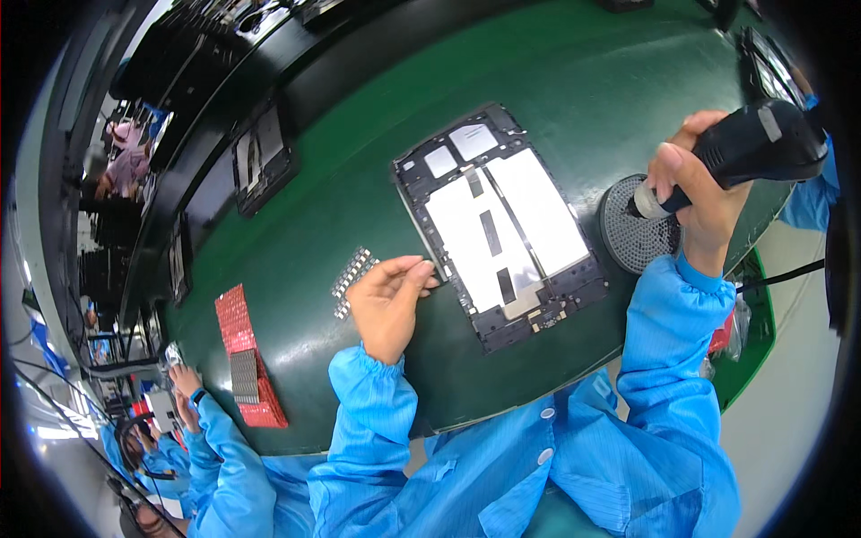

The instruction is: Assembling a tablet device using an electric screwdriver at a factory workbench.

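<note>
A tablet with its inside exposed [493, 229] lies on the green table in front of me, two white battery panels and black frame showing. My left hand [387, 300] is at its left edge, thumb and fingers pinched together; whether anything small is between them is hidden. A black electric screwdriver [762, 143] is gripped in my right hand [708, 188]. Its tip points down over a round grey dish [632, 238] with a perforated top, right of the tablet. Beside my left hand, partly behind it, lies a sheet of small metallic parts [357, 269].
Left on the table, a red bubble-wrap strip [237, 318] carries a dark grey ribbed block [244, 377]. Another device frame [263, 157] stands at the far left. A green bin [753, 332] sits below the right edge. A co-worker's hand [186, 384] is at the lower left.
</note>
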`<action>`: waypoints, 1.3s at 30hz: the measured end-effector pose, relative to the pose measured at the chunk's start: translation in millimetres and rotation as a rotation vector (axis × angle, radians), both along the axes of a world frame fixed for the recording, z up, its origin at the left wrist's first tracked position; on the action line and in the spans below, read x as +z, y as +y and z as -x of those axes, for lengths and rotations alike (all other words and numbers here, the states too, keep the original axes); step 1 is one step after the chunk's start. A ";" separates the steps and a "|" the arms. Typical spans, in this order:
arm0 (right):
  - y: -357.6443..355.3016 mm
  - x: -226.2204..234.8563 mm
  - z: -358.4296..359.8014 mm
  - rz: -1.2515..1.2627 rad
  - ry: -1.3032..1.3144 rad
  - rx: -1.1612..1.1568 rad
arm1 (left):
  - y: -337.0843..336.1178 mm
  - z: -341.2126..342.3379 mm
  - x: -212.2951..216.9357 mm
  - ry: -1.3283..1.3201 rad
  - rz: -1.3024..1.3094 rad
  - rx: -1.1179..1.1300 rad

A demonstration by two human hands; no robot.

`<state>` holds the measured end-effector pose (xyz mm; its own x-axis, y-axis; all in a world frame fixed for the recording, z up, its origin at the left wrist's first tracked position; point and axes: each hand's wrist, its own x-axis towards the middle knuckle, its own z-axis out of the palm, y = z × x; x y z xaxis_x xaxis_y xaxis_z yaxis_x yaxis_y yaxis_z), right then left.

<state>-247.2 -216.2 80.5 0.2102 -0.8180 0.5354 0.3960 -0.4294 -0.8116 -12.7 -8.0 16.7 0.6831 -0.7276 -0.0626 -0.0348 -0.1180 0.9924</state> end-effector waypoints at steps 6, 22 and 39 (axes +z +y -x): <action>16.6 11.9 -22.5 0.024 0.000 0.082 | -19.5 -13.2 -1.8 0.003 -0.018 -0.065; 63.6 38.2 -147.8 0.051 0.088 0.435 | -46.4 -43.6 -11.0 -0.036 -0.009 -0.144; 56.9 17.9 -173.7 0.074 0.184 0.407 | -46.0 -52.1 -5.3 0.077 0.000 -0.246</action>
